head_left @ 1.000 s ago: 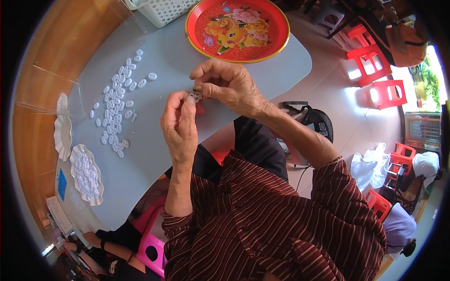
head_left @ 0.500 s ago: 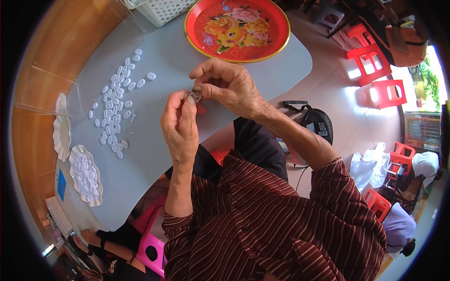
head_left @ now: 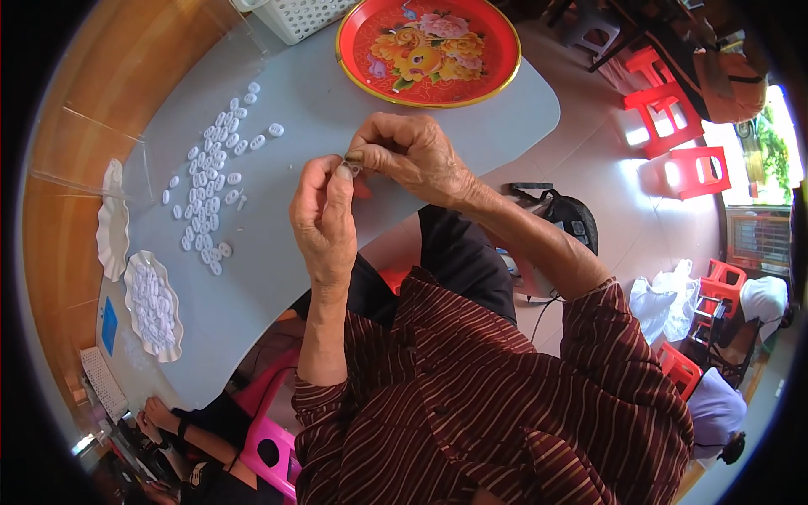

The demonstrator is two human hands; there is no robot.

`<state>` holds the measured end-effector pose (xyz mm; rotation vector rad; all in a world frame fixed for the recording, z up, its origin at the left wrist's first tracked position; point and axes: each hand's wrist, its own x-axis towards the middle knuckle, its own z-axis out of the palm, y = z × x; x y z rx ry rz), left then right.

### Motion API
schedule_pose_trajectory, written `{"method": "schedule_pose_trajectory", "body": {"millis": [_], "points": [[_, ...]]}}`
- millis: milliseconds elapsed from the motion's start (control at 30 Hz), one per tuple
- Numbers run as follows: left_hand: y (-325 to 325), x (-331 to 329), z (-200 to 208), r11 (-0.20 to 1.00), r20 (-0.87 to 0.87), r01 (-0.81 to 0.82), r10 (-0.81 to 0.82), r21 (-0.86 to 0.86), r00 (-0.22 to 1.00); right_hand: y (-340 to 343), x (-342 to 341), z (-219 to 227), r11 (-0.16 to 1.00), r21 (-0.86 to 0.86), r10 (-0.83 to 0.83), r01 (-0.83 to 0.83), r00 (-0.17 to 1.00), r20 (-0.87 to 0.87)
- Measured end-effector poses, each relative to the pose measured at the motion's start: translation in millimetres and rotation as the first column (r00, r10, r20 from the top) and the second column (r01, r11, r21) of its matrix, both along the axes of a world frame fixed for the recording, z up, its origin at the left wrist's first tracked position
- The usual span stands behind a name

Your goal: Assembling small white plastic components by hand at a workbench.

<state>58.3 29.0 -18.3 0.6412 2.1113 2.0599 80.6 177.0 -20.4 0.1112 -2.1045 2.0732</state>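
My left hand [head_left: 324, 223] and my right hand [head_left: 414, 160] meet above the near edge of the table, fingertips pinched together. Between them is a small pale plastic piece [head_left: 353, 167], mostly covered by the fingers, with a ring-like hole partly showing. To the left lies a loose spread of small white oval plastic pieces [head_left: 234, 178] with holes in them. One narrow white piece [head_left: 242, 200] of another shape lies at the right side of that spread. A wavy-edged white dish [head_left: 168, 355] farther left holds many small white pieces.
A red flowered tray [head_left: 498, 44] and a white perforated basket [head_left: 303, 18] stand at the table's far side. Another wavy white dish [head_left: 112, 227] and a blue card [head_left: 109, 326] lie left. Another person's hands [head_left: 158, 417] show lower left. Red stools [head_left: 703, 171] stand right.
Both hands stay together at the small piece; the right fingers have shifted slightly in their pinch. The view has moved a little. The other person's hands at lower left have come closer together.
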Motion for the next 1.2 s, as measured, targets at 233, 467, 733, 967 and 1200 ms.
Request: {"method": "schedule_pose_trajectory", "body": {"millis": [233, 467, 733, 967, 1200], "points": [[8, 1, -15, 0.997, -0.156, -0.069, 0.062, -0.043, 0.986, 5, 2, -3, 0.961, 0.254, -0.088, 0.110, 0.991, -0.099], [-4, 1, 2, 1.000, 0.035, -0.003, 0.003, 0.006, 0.999, -2, 2, 4, 0.987, 0.150, -0.059, 0.064, 0.998, -0.039], [-6, 3, 1, 0.994, 0.145, 0.092, -0.099, 0.058, 0.984, -1, 4, 5, 0.996, 0.074, -0.046, 0.044, 0.998, 0.029], [1, 4, -3, 0.998, 0.059, 0.041, -0.043, 0.045, 0.997, -3, 2, -2, 0.975, 0.167, -0.143, 0.149, 0.989, -0.046], [2, 2, -8, 0.993, 0.140, 0.025, -0.041, 0.115, 0.989, 1, 3, 4, 0.997, 0.039, -0.072, 0.071, 0.996, 0.042]]}}
